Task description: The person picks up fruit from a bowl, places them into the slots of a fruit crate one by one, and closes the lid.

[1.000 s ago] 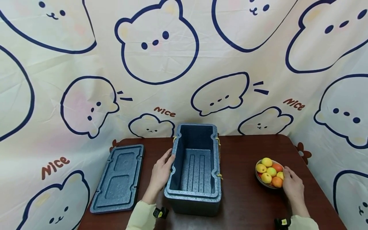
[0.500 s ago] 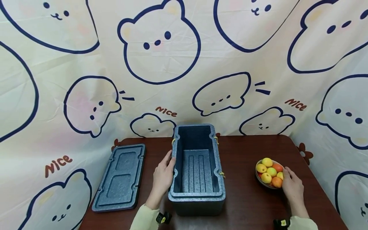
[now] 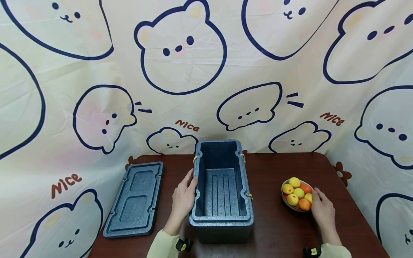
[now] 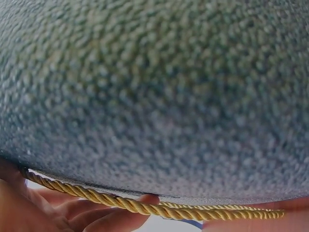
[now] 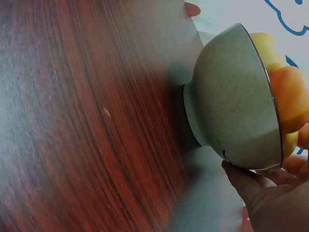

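In the head view a deep blue-grey foam box stands lidless at the middle of the table. My left hand lies along its left side, fingers fairly straight and touching it near the rim. The left wrist view shows a twisted yellow rope along the box, with fingertips beside it. On the right, my right hand grips a bowl by its right side. It is heaped with small yellow, orange and red fruits. In the right wrist view the thumb presses the grey bowl's outside, near the rim.
A matching foam lid lies flat on the left of the dark brown table. Behind the table hangs a cream cloth printed with cartoon bears. Table surface shows between the box and the bowl.
The box first turned slightly and its near end shifted right, with my left hand following, then stayed put. In the last half second my right hand has brought the bowl a little left.
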### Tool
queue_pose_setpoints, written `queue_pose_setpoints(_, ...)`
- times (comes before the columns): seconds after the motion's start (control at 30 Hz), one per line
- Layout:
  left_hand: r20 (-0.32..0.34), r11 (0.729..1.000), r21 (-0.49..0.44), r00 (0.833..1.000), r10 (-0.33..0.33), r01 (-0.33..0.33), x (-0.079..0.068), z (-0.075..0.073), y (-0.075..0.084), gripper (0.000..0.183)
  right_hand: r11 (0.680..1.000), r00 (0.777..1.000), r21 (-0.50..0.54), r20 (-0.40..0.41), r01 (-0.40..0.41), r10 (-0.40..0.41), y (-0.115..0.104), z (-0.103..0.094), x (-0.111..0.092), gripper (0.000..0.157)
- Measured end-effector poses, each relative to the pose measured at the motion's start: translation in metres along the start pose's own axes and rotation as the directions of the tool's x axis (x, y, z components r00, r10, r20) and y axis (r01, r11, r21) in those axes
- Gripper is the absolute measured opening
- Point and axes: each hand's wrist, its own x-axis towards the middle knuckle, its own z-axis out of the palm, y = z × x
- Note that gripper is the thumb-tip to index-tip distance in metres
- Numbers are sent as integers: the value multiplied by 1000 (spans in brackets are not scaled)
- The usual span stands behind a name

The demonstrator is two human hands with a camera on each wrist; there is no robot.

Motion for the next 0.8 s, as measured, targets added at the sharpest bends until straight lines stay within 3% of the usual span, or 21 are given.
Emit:
queue_pose_setpoints(0.33, -11, 1000, -30, 1000, 5, -5, 5, -1, 0, 51, 1000, 999, -2, 21, 25, -25, -5, 3, 6, 74)
queue_pose_setpoints(0.5, 3, 990, -128, 998, 60, -59, 14, -2, -2, 60, 985, 988, -81, -15, 151, -152, -20, -2, 2, 79)
queue_pose_setpoints(0.57, 40, 983, -170, 996, 75, -67, 16, -3, -4, 62, 962, 970, -136, -18, 238, -242, -28, -3, -1, 79)
queue_pose_setpoints(0.7, 113, 968, -247, 991, 64, -35, 16, 0, -8, 62, 874, 905, -253, 12, 415, -426, -41, -5, -7, 70)
queue_pose_setpoints(0.8, 121, 955, -297, 991, 65, -26, 16, 3, -10, 58, 811, 866, -322, 60, 488, -497, -49, -5, -10, 66)
